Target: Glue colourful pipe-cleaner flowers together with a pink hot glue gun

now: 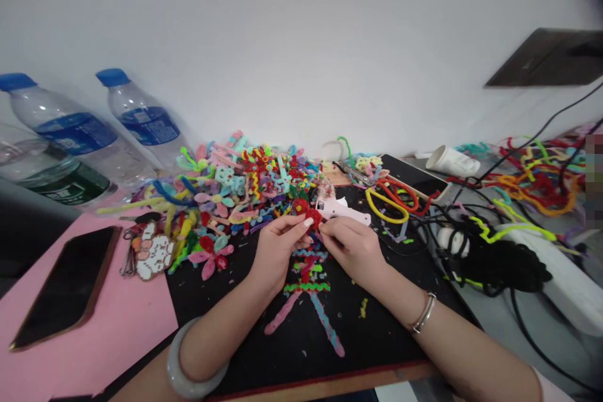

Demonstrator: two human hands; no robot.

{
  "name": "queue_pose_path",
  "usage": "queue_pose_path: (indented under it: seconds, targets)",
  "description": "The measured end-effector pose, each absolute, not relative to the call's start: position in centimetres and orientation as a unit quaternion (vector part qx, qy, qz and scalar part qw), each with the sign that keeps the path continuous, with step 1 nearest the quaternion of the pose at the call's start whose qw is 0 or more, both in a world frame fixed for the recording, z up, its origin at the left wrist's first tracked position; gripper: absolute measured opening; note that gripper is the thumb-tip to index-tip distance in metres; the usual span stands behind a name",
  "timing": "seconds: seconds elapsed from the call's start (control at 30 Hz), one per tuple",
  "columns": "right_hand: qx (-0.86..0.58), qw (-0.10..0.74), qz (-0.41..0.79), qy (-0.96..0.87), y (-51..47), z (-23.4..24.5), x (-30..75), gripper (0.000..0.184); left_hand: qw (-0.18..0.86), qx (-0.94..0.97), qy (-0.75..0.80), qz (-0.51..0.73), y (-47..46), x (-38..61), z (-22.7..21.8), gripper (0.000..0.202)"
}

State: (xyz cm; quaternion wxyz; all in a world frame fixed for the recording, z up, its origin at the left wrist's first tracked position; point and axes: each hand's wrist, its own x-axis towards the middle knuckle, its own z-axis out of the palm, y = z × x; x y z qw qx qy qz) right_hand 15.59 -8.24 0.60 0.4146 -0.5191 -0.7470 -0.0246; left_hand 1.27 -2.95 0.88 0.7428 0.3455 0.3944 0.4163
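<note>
- Head view, nearest you: a pink strip point(282, 314) and a blue-and-pink strip point(327, 323) lie splayed on the black counter point(377, 339). Both look light and fuzzy; wire probably runs inside, so expect them to bend and keep the bend. Lift each by its middle, not its tip.
- Just beyond, a green wavy strip point(307, 287) lies crosswise. Judging by its thinness, it would flex under a firm push, so take it lightly by both ends.
- Farther in, your two hands meet above the counter at a red fuzzy piece point(313, 218). Your left hand point(280, 242) has its thumb and fingers pinched on it. Your right hand point(351, 242) has its fingers drawn together right beside it; I cannot tell whether they grip its edge.
- That red piece should feel almost weightless and soft, its nap giving you grip rather than slip. It could be squashed out of shape, so pinch lightly at the rim.
- Just behind your right fingers lies a pale pink glue gun point(348, 211). It is likely stiff and heavier than the fuzzy bits; hold its body, clear of the nozzle.
- Farthest, against the wall, a heap of fuzzy flowers and stems point(264, 182) looks easy to tangle; pick pieces out singly.
</note>
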Motion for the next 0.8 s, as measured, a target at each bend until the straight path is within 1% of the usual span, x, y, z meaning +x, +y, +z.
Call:
queue_pose_path:
  seconds: [0.33,0.53,0.8]
  targets:
    - [-0.522,0.418,-0.019,-0.743,-8.26,0.63,15.6,0.011,0.745,0.355,0.395,0.404,-3.0,1.14,0.7,0.021]
    - [-0.527,0.414,-0.021,-0.742,-8.27,0.66,15.59,0.011,0.717,0.388,0.391,0.427,-2.9,1.21,0.32,0.016]
    - [-0.527,0.413,-0.022,-0.742,-8.25,0.67,15.57,0.012,0.713,0.404,0.387,0.423,-2.91,1.14,0.09,0.016]
